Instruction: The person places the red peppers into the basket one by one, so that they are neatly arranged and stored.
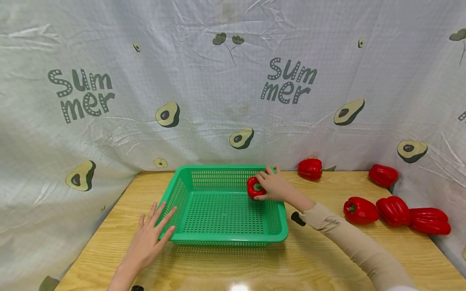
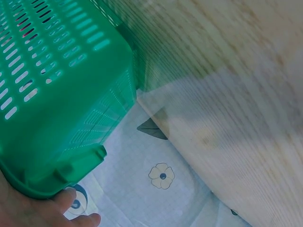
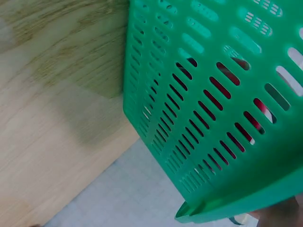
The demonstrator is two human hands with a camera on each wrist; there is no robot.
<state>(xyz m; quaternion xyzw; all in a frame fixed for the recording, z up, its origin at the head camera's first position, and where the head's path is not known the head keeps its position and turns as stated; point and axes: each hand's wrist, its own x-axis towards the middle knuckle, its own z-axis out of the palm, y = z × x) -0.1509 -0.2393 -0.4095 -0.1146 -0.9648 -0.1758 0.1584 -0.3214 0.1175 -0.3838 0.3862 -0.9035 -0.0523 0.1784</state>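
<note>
A green plastic basket [image 1: 229, 237] with slotted walls stands on the wooden table. Inside its back right corner, my right hand [image 1: 275, 186] grips a red bell pepper [image 1: 251, 188] between thumb and fingers, the green stem facing out. In the right wrist view the slotted basket wall [image 3: 227, 118] covers most of that hand, and red shows through the slots. My left hand [image 1: 147, 238], fingers spread and fairly straight, rests at the left rim of the basket. The left wrist view catches its fingers [image 2: 61, 201] at the rim's underside.
Several more red bell peppers lie on the right: one [image 1: 310, 169] at the back edge, another [image 1: 383, 175] farther right, and a row beginning with one [image 1: 361, 210] beyond my right forearm. A printed cloth [image 1: 204, 81] hangs behind the wooden table [image 1: 313, 262].
</note>
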